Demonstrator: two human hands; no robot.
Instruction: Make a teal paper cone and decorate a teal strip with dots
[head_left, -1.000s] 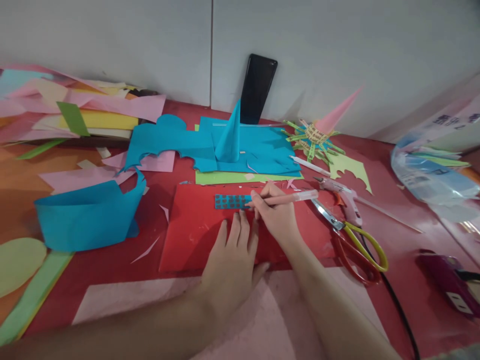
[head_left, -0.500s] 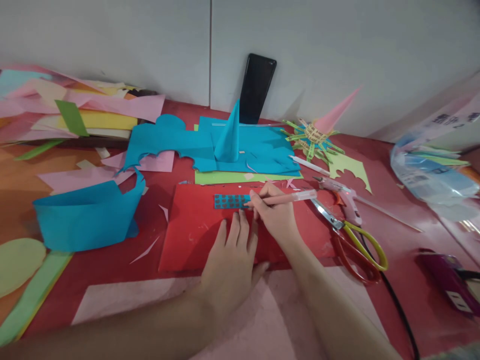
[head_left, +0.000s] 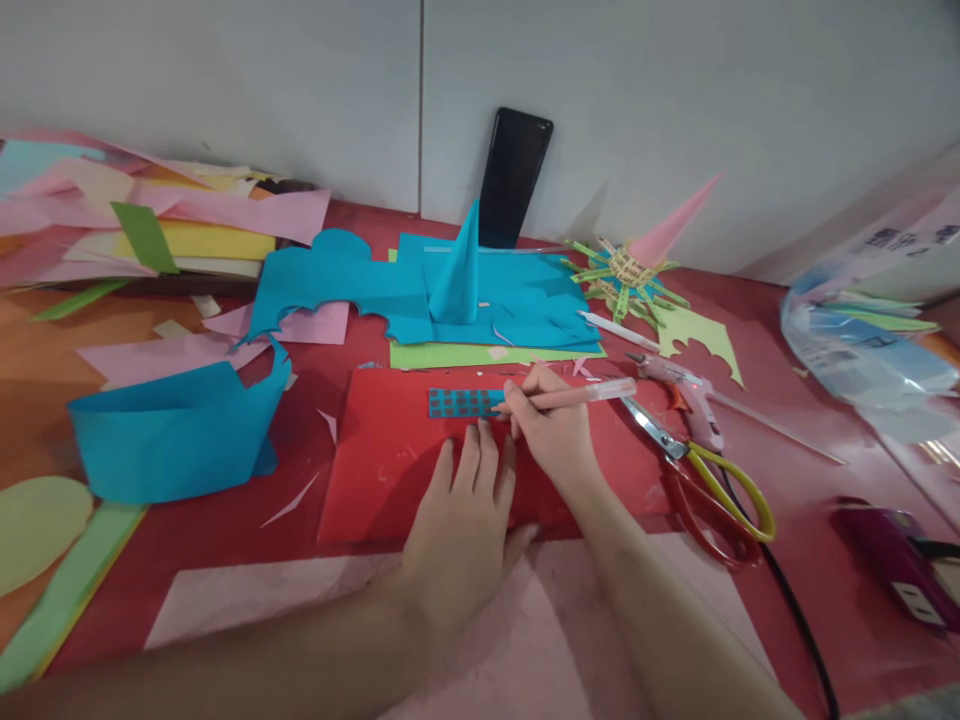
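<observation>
My right hand (head_left: 551,425) is closed around a pink pen (head_left: 574,396), its tip at the right part of a small blue paper strip (head_left: 459,403). Rows of dark marks cover the strip's visible part; its right end is hidden behind my fingers. The strip lies on a red sheet (head_left: 375,470). Flat on that sheet rests my left hand (head_left: 469,500), fingers stretched out, fingertips at the strip's lower edge.
Behind the sheet a blue paper cone (head_left: 459,275) stands on blue paper. Scissors (head_left: 694,470) and a pink glue gun (head_left: 694,400) lie to the right. A phone (head_left: 516,175) leans on the wall. Leftward are a blue paper band (head_left: 172,435) and paper scraps (head_left: 225,215).
My right hand and the pen have shifted very slightly to the right along the strip. My left hand has stayed in place.
</observation>
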